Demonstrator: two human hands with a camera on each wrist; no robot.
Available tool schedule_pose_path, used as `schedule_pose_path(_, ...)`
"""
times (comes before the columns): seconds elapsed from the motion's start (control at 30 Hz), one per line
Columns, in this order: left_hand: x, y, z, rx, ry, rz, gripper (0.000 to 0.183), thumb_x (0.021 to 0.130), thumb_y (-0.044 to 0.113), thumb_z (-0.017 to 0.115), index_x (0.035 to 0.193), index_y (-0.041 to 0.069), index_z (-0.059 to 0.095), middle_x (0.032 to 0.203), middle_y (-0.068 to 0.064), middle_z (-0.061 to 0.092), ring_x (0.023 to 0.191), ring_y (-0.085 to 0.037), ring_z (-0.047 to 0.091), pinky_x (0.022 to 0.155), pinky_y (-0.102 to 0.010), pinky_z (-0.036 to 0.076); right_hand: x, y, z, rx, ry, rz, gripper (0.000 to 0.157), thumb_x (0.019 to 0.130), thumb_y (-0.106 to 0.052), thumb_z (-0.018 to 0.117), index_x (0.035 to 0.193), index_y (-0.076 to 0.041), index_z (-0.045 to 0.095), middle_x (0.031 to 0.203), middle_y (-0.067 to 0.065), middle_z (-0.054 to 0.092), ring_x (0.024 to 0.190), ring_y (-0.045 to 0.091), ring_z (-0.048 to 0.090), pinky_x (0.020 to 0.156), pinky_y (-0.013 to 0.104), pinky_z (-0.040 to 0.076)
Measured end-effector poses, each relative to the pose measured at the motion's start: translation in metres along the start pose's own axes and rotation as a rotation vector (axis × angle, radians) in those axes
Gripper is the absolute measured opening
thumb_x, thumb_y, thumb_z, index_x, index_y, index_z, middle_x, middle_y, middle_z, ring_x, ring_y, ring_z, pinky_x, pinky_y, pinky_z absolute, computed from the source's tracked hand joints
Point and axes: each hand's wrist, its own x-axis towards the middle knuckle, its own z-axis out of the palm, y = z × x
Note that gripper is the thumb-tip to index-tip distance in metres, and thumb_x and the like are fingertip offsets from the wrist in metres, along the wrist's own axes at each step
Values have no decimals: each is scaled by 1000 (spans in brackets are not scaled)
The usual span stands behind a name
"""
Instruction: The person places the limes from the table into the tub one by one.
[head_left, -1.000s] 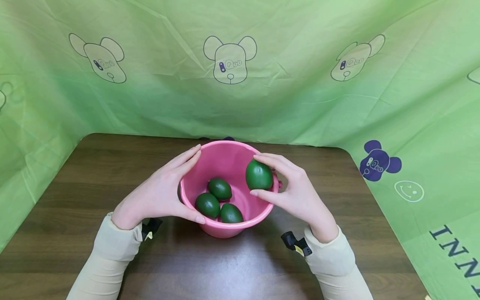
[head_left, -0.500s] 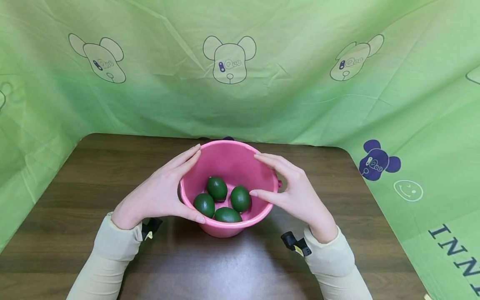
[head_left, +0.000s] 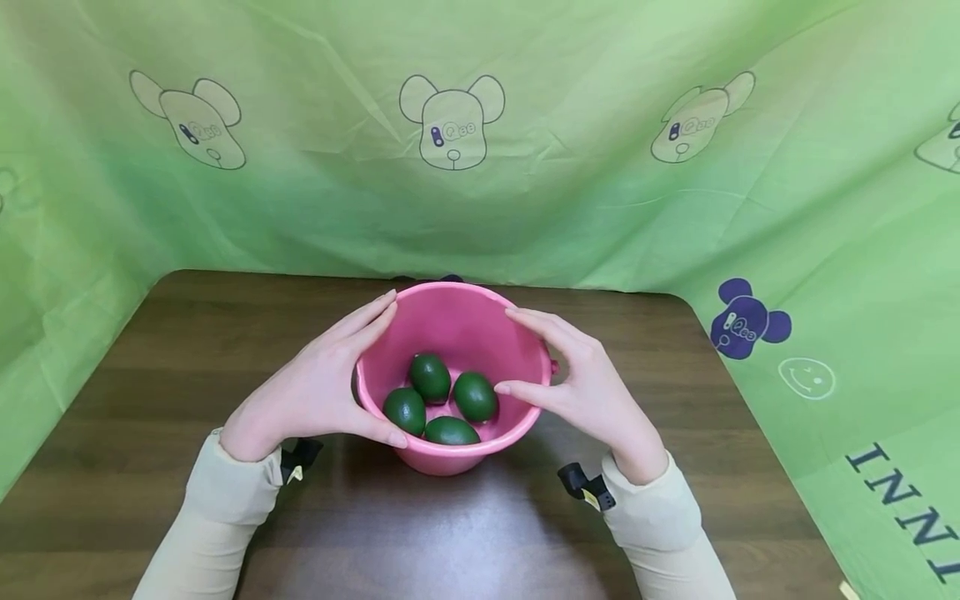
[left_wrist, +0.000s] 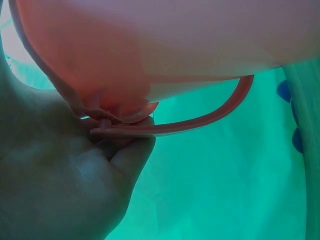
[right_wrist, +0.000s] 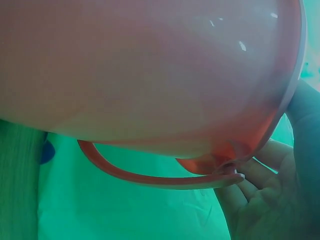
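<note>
A pink plastic bucket (head_left: 461, 329) stands on the brown table, its open mouth toward the head camera. At its left side my left hand (head_left: 311, 392) grips the rim, thumb over the front edge and fingertips at the back. Several dark green avocados lie in the bottom, among them a right one (head_left: 476, 397) near my right thumb and a front one (head_left: 452, 431). My right hand (head_left: 581, 375) is at the right rim with thumb and fingers spread over the mouth, holding nothing. In the wrist views the bucket's handle (left_wrist: 200, 121) hangs below the rim beside each hand.
The wooden table (head_left: 202, 350) surrounds the bucket. Green printed cloth (head_left: 315, 208) rises behind it and at both sides. A small black wrist camera (head_left: 585, 486) sits at the right sleeve, and another camera (head_left: 302, 454) at the left.
The avocado that my right hand held over the bucket a second ago has dropped in among the others, which rolled a little. Both hands keep their places at the rim.
</note>
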Motion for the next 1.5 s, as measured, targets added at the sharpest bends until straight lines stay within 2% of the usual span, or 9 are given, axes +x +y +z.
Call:
schedule_pose_path(0.27,-2,0,1,-2,0,-4,136,59,82,80,163,13,24,167,16,8,152,-15,14,111,-46,38,-2,1,3,12,-1,11,78,77,-25,93,146,-15,57,145,-6,55,124,18,58,89,29,54)
schedule_pose_path(0.43,-2,0,1,-5,2,1,136,59,81,80,163,13,24,167,17,8,151,-15,14,111,-46,39,-3,0,2,7,7,11,79,77,-24,93,146,-16,57,145,-9,55,125,17,57,91,28,54)
schedule_pose_path(0.67,-1,0,1,-6,11,13,136,59,81,80,162,13,25,167,16,9,151,-15,15,111,-46,38,-1,0,1,-6,16,-13,80,75,-23,94,146,-14,58,144,-7,56,125,19,57,91,29,54)
schedule_pose_path(1.23,-1,0,2,-22,22,11,137,58,80,82,163,13,24,167,16,9,151,-14,14,113,-47,35,0,0,1,2,5,7,79,76,-25,94,146,-16,58,145,-12,54,125,16,57,91,30,54)
schedule_pose_path(1.5,-1,-1,2,-23,22,12,137,58,79,82,162,12,25,167,16,9,151,-14,15,113,-46,35,0,1,1,33,9,9,77,77,-22,93,145,-15,58,144,-5,57,122,18,59,90,29,54)
